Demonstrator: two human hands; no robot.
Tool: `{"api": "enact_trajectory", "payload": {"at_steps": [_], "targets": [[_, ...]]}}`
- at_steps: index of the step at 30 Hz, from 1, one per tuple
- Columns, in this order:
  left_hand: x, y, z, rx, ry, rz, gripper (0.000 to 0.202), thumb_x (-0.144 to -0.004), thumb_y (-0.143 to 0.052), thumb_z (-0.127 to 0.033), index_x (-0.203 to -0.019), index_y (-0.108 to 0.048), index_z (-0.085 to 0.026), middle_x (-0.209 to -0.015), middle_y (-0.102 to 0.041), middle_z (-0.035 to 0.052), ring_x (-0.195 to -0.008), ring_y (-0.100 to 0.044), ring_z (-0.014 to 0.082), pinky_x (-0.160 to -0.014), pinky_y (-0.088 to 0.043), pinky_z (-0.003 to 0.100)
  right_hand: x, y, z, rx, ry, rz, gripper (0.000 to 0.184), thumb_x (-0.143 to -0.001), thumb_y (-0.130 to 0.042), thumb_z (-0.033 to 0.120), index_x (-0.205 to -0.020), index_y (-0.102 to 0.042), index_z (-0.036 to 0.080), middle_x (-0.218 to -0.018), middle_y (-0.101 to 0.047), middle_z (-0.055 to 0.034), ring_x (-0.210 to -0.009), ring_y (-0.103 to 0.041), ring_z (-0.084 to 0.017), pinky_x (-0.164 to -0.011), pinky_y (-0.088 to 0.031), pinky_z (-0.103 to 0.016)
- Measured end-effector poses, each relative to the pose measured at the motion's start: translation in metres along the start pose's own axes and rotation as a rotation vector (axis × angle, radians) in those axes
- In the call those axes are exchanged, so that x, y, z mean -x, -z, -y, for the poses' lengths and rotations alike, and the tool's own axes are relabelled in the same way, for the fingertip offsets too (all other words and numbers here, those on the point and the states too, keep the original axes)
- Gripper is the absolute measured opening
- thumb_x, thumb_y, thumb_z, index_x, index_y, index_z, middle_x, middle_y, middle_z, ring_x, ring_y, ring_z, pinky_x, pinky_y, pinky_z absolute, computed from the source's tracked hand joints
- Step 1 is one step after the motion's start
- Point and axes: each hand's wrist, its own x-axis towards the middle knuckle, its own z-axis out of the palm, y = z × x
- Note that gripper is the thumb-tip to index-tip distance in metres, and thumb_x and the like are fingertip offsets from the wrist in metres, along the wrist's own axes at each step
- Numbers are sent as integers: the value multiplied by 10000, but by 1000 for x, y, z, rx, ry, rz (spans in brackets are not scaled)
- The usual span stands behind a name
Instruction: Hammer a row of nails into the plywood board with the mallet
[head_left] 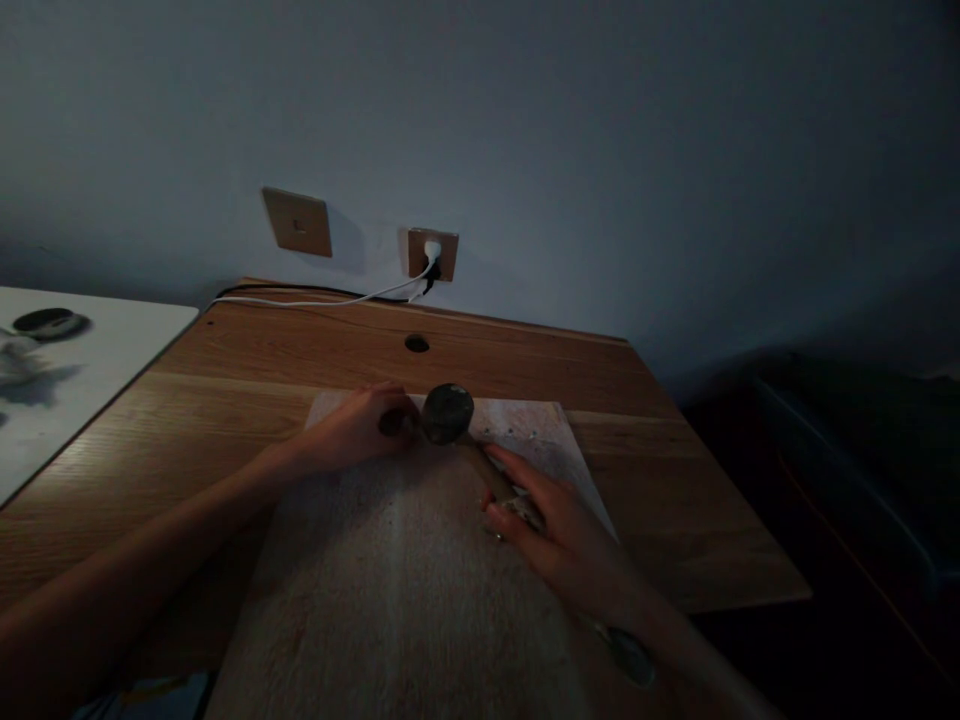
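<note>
While the light is dim, the work in hand looks like bringing a round-headed tool (448,413) to the left hand (367,425). Taking the middle of the wooden board (375,590) as the dial's centre, the tool's dark head sits at 12 o'clock, just beside the left fingers. The right hand (551,525), at 3 o'clock, is wrapped around the tool's handle. At 11 o'clock, the left hand has its fingers curled; I cannot tell whether the dark spot there is something held or a gap. As I judge it, the next move calls for a firm right grip and left fingers kept clear of the head. The board lies on the tabletop (637,480); a socket (450,257) is at 12 o'clock on the wall. No brand, label or writing can be read.
</note>
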Motion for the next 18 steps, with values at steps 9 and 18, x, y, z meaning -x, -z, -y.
{"api": "enact_trajectory", "payload": {"at_steps": [9, 18], "targets": [[7, -27, -84, -554, -621, -2, 169, -1001, -576, -196, -897, -705, -229, -938, -686, 59, -968, -600, 220, -848, -459, 386, 44, 20, -30, -101, -137, -107, 577, -1030, -516, 491, -1546, -467, 238, -1047, -732, -81, -948, -712, -249, -907, -578, -435], [1, -52, -105, -582, -787, 55, 167, -898, -715, -147, -760, -689, -238, -921, -694, 51, -944, -602, 233, -822, -440, 406, 57, 22, -49, -90, -156, -184, 584, -1020, -533, 523, -1540, -494, 260, -1203, -721, -115, -1078, -697, -263, -989, -564, -466]]}}
